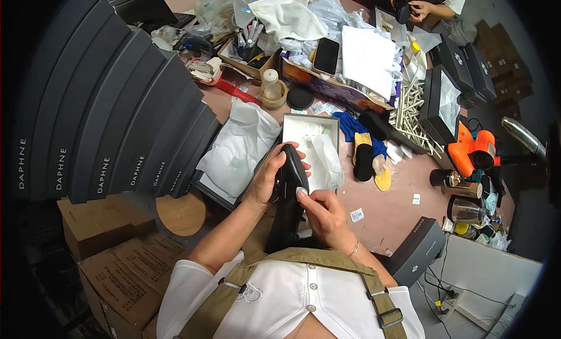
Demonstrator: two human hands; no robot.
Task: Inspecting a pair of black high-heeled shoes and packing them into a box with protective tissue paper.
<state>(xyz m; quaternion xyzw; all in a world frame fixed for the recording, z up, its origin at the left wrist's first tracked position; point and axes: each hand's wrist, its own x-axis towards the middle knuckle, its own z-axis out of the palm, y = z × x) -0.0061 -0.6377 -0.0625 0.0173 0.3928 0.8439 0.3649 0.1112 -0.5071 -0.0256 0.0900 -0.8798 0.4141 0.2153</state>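
A black leather shoe (296, 169) is held up in front of my chest. My left hand (270, 176) wraps round it from the left, with fingertips showing past its far side. Something shiny, perhaps a buckle, sits by the left palm. My right hand (326, 216) pinches at the shoe's right edge, thumb against the leather and the other fingers curled. Dark material below may be part of the shoe; I cannot tell. Just beyond stands an open white-lined box (311, 118) with tissue paper inside. Left of it lies another open box with white tissue paper (239, 146).
Stacked dark shoe boxes (117, 117) rise at the left, above cardboard cartons (125, 274). Cloths and sponges (363, 158), white sticks (412, 111), a glass jar (271, 87) and an orange heat gun (470, 146) lie about. A co-worker's hand (419, 10) shows at the far right.
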